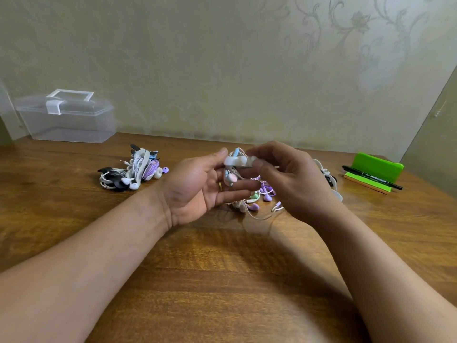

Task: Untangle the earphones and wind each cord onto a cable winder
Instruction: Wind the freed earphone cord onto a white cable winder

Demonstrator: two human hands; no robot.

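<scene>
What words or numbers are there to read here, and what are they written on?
White print on the black marker: too blurred to read.
Nothing written shows on the clear box, the green stand or the cable winder.

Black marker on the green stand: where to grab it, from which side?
Probably pinch the black marker mid-barrel, from above and the near side: it lies flat along the front ledge of the green stand, whose raised back blocks the far side.
</scene>
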